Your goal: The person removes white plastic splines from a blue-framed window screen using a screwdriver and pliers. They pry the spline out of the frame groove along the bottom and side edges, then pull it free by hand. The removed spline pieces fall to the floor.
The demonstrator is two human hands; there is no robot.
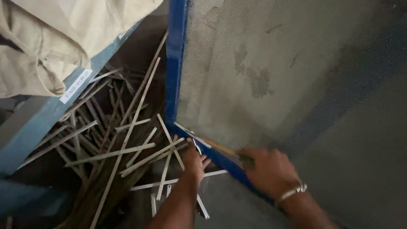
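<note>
The fingers of the left hand are curled together at the blue-edged corner of the desk, touching the near ends of the pale strips that lie just off that edge; whether they actually pinch a strip I cannot tell, as the back of the hand hides the tips. The right hand lies on the desk surface just beside the same blue edge, closed around a thin yellowish stick. The grip is blurred, but the fingers look wrapped on the stick's dark near end. A metal bracelet sits on that wrist.

The stick's long axis runs along the blue edge, from the right hand up and to the left, its free end pointing at the desk corner, close to the left hand. Held low and nearly flat like that, it seems to me laid to follow the edge rather than lifted clear of it.

Beyond the hands, a loose heap of pale flat strips lies below the desk corner, crossing at all angles, some long ones slanting up toward the desk's upright blue border. The desk's grey top is stained and worn. Up at the left a cream cloth is bundled on a blue beam bearing a white label.
</note>
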